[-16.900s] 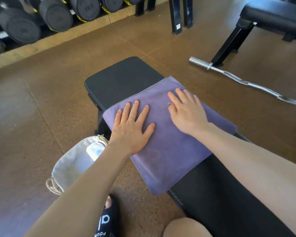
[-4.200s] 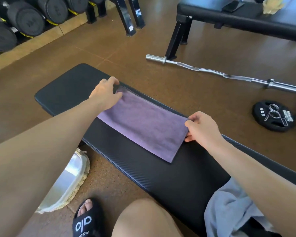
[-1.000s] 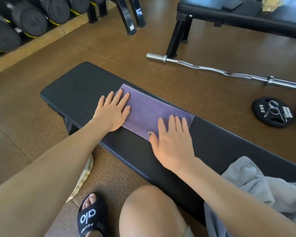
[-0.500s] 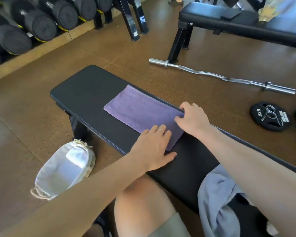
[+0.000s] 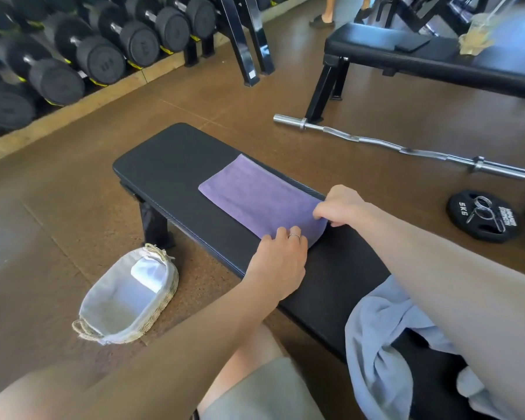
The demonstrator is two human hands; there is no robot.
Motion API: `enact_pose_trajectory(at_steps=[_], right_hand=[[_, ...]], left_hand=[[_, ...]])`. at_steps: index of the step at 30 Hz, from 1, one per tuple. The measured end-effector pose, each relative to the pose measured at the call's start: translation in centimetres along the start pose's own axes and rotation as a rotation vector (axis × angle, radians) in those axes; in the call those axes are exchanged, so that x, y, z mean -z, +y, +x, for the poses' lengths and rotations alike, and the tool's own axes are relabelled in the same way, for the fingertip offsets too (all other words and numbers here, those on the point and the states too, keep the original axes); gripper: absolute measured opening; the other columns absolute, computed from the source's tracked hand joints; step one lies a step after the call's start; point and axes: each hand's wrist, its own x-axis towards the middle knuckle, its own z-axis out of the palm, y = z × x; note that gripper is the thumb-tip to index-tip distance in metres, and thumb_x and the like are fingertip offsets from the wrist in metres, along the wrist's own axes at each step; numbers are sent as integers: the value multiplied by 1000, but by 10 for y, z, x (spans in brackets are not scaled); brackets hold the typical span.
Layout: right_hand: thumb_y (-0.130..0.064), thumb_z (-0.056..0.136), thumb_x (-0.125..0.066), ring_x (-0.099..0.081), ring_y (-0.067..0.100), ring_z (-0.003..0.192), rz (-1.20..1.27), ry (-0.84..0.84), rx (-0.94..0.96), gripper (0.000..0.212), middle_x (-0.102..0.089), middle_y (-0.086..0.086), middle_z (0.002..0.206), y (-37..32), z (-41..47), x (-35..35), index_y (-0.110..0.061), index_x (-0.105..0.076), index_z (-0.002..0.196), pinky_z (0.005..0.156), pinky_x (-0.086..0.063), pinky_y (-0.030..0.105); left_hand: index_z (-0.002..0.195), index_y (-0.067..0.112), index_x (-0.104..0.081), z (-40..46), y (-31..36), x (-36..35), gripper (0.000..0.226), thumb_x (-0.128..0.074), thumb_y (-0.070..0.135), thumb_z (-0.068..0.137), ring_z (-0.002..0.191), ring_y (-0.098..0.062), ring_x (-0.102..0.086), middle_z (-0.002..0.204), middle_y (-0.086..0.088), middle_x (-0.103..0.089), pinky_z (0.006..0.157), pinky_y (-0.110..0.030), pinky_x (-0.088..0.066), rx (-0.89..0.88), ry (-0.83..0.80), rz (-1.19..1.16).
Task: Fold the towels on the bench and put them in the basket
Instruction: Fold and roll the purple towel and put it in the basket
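1. Bench (image 5: 170, 165): long, flat, black padded top with rounded corners and a fine woven-look texture along its edge; stands on dark metal legs on a brown, speckled floor.
2. Purple towel (image 5: 249, 195): soft, napped cloth folded into a narrow oblong strip, lying flat along the bench top toward its far edge. Its near end is lifted and curls up in a rounded fold.
3. Left hand (image 5: 281, 256): fingers bent, tips tucked at the near corner of the purple towel, gripping its end; a thin ring on one finger.
4. Right hand (image 5: 343, 206): fingers curled, pinching the far corner of the same raised end, knuckles up.
5. Grey towel (image 5: 376, 338): pale blue-grey cloth, crumpled and unfolded, heaped on the near part of the bench and draping over its edge, partly beneath the right forearm.
6. Basket (image 5: 164, 295): oval, woven straw-coloured wall with a rope loop handle and a white fabric liner; sits on the floor beside the bench leg, well apart from the purple towel.
7. Surroundings: chrome curl bar (image 5: 406, 150) lying on the floor beyond the bench; black round weight plate (image 5: 482, 216) with spring collars resting on it; rack of black dumbbells (image 5: 97, 56) at upper left; second black bench (image 5: 437, 56) at upper right.
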Motion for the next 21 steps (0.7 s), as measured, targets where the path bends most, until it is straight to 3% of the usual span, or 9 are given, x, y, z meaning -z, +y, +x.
enact_pose_trajectory(at_steps=[4, 8, 11, 13, 16, 18, 20, 21], right_hand=[[-18, 74, -69, -60, 25, 66, 10, -48, 8, 22, -59, 11, 86, 1, -8, 1, -8, -53, 84, 60, -48, 30], [-19, 68, -66, -58, 25, 70, 26, -96, -5, 24, -54, 8, 82, 2, -20, -2, -10, -52, 84, 67, -48, 31], [-21, 69, -67, -61, 26, 85, 58, -107, -3, 33, -55, 8, 95, 3, -28, -9, -9, -55, 97, 81, -58, 36], [-20, 76, -70, -60, 27, 94, 67, -105, 4, 40, -54, 9, 104, 2, -33, -16, -8, -51, 109, 80, -58, 36], [-22, 78, -74, -57, 28, 104, 156, -129, 0, 59, -51, 9, 120, -5, -40, -28, -8, -44, 127, 80, -59, 36], [-19, 76, -75, -55, 28, 108, 274, -155, -20, 69, -48, 8, 125, -10, -44, -32, -9, -40, 135, 81, -60, 38], [-18, 71, -77, -55, 24, 99, 370, -165, -34, 67, -49, 6, 116, -11, -48, -30, -12, -43, 128, 73, -59, 34], [-18, 66, -76, -53, 22, 88, 391, -159, -30, 59, -48, 5, 106, -11, -49, -29, -15, -46, 116, 65, -56, 32]], left_hand=[[91, 13, -56, -12, -5, 2, 12, -50, 23, 94, 66, -20, -33, 83, -4, -45, 53, -33, -28, -72, -21, 20], [72, 18, -54, -26, -9, 5, 14, -67, 21, 77, 56, -18, -26, 70, -2, -29, 48, -31, -20, -95, -43, 88], [68, 18, -52, -38, -11, 8, 20, -72, 19, 69, 55, -19, -23, 66, -2, -37, 47, -30, -18, -116, -55, 112], [68, 17, -53, -45, -14, 5, 19, -71, 19, 69, 55, -19, -24, 67, -2, -45, 47, -30, -18, -136, -56, 107], [76, 15, -57, -51, -20, 4, 9, -63, 21, 78, 58, -19, -27, 76, -3, -49, 45, -30, -27, -122, -85, 70], [94, 11, -57, -53, -24, 5, 15, -48, 23, 92, 68, -20, -33, 94, -5, -51, 54, -35, -41, -62, -114, 3], [106, 12, -52, -55, -25, 12, 21, -39, 26, 97, 79, -20, -38, 107, -4, -48, 62, -35, -42, -28, -152, -61], [107, 13, -51, -56, -25, 15, 23, -38, 29, 97, 82, -21, -42, 109, -3, -47, 63, -35, -40, -30, -148, -75]])
